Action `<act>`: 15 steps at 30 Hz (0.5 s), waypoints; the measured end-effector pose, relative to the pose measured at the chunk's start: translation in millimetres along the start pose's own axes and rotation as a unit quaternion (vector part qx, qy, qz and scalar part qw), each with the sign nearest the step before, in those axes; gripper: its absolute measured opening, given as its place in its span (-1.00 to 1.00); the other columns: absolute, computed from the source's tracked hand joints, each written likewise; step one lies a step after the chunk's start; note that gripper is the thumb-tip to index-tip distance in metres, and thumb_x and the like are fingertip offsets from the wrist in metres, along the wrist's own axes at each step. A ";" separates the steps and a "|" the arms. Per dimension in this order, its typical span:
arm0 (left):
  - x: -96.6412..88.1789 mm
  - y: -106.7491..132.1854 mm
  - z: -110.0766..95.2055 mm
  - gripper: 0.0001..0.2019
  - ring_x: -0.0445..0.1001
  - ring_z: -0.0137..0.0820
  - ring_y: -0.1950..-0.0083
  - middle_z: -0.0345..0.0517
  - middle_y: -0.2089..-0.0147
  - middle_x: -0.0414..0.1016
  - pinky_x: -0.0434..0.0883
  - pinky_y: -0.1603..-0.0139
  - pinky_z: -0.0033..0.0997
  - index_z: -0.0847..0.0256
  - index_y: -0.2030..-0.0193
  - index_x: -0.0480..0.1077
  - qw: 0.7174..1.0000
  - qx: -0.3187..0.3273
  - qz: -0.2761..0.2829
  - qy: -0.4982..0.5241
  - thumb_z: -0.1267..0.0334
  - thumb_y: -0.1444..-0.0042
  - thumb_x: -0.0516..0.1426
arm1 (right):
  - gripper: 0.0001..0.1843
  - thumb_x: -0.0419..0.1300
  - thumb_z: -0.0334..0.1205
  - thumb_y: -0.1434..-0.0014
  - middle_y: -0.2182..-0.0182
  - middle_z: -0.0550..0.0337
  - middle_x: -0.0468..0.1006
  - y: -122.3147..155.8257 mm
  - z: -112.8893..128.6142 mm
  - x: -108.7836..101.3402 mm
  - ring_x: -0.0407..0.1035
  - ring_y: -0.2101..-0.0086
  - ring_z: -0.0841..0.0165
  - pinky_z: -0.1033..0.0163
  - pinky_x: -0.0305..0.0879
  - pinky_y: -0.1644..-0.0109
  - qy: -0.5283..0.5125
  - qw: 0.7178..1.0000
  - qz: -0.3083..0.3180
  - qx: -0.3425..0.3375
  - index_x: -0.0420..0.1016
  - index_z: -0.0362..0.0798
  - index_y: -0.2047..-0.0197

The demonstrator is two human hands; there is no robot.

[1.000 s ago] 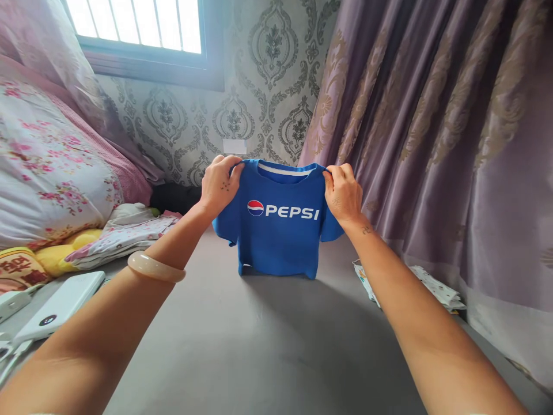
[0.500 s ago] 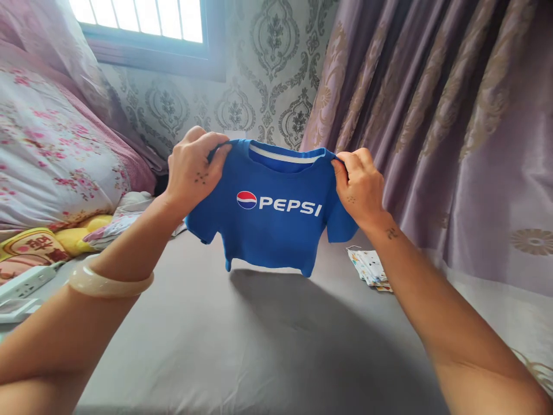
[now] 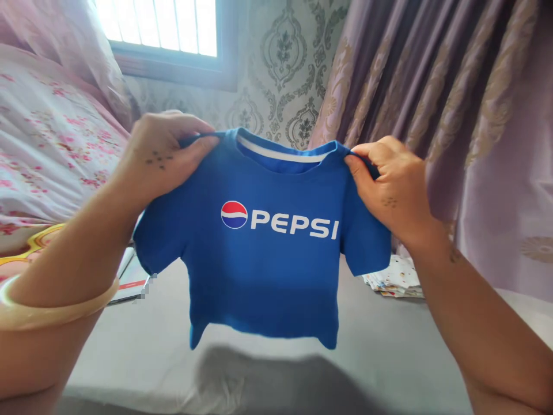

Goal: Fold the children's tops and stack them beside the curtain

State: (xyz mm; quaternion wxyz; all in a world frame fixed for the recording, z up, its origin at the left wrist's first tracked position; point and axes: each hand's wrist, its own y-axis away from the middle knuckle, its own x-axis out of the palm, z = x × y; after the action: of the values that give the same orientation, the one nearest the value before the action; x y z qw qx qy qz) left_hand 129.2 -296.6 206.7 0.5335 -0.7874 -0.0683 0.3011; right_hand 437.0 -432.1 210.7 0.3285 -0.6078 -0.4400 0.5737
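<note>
Left hand (image 3: 162, 155), head view: closed in a pinch, thumb laid across the front and fingers curled behind, gripping one shoulder of a small blue T-shirt (image 3: 268, 271). Right hand (image 3: 393, 184): closed in the same way on the opposite shoulder, thumb forward, knuckles turned outward. Between the two hands the neckline is stretched nearly level. The garment hangs below them with its printed front toward the camera, one sleeve falling beneath each wrist. Holding at both shoulders appears to let the fabric's own weight draw the body flat, so the panel shows few creases.

The hem hangs clear of the grey sheet (image 3: 389, 357) underneath the hands. A shadow (image 3: 259, 374) lies on the sheet below the hem and apart from it, which supports the reading that the shirt is fully lifted. A pale bangle (image 3: 47, 311) circles the left forearm. Below that forearm a flat white object (image 3: 129, 282) rests on the sheet, partly hidden by the sleeve; what it is cannot be told. Below the right hand, farther off than the shirt, lies a folded patterned cloth (image 3: 395, 279). Outward of the left hand a floral quilt (image 3: 52, 150) is heaped, and above that hand stands a barred window (image 3: 168, 26). Behind the right hand hangs a mauve curtain (image 3: 453, 115).
</note>
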 end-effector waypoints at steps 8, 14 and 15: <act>106.0 23.0 55.9 -0.72 0.46 -0.27 0.14 -0.09 0.18 0.52 0.37 0.04 -0.32 0.09 0.14 0.56 0.987 -0.063 0.149 -0.027 0.08 -0.14 0.09 | -0.68 0.00 -0.04 -0.35 0.16 0.09 0.48 40.4 -34.8 90.6 0.41 0.15 0.21 0.18 0.28 0.16 0.008 0.986 0.144 0.079 0.52 0.05 0.08; 172.2 52.5 81.0 -0.69 0.48 -0.27 0.10 -0.10 0.09 0.52 0.38 0.10 -0.37 0.04 0.07 0.52 0.968 -0.097 0.226 -0.054 0.08 -0.20 0.02 | -0.66 -0.05 -0.04 -0.38 0.09 0.11 0.47 73.6 -43.6 143.1 0.43 0.17 0.24 0.23 0.24 0.22 0.044 0.958 0.248 0.133 0.50 0.11 0.01; 179.5 55.8 84.2 -0.69 0.48 -0.26 0.08 -0.09 0.08 0.52 0.38 0.11 -0.37 0.03 0.05 0.52 0.966 -0.101 0.230 -0.060 0.08 -0.21 0.01 | -0.66 -0.06 -0.04 -0.38 0.08 0.11 0.47 77.1 -45.0 149.3 0.44 0.17 0.24 0.23 0.24 0.23 0.050 0.954 0.261 0.137 0.49 0.11 0.00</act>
State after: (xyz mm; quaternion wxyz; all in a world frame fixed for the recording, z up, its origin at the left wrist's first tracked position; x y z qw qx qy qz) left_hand 216.5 -175.9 64.5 0.3622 -0.8125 0.0527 0.4538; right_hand 486.8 -321.8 85.7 0.2690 -0.6788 -0.1659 0.6628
